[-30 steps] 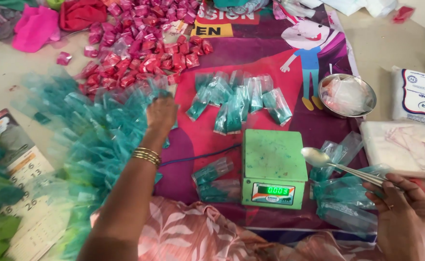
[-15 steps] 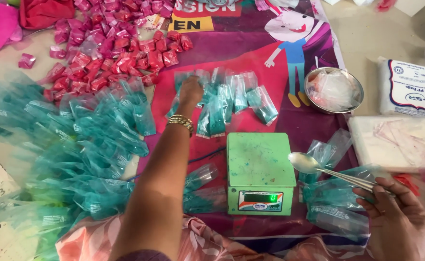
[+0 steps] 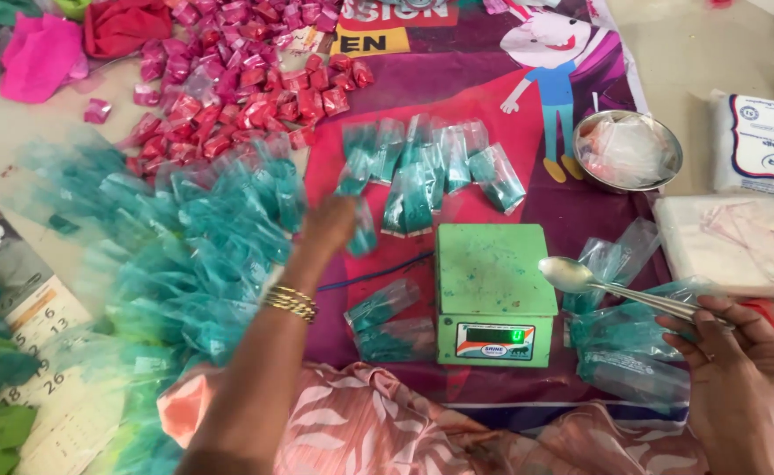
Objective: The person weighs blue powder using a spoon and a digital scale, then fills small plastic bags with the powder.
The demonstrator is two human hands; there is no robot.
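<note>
Head view: small teal packet point(image 3: 362, 236), glossy, pinched in left hand point(image 3: 330, 224).

Your teal packets point(image 3: 422, 171) lie at 12 o'clock of the green scale's screen point(image 3: 494, 336); red packets point(image 3: 255, 101) at 10 o'clock; white bag pack point(image 3: 761, 141) at 2 o'clock.

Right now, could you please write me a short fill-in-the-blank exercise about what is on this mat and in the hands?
1. The right hand holds a metal ____ above the teal packets.
2. The scale in the middle is coloured ____.
3. The steel bowl sits to the ____ of the scale.
4. The left hand reaches among packets coloured ____.

Missing words: spoon; green; upper right; teal
</note>
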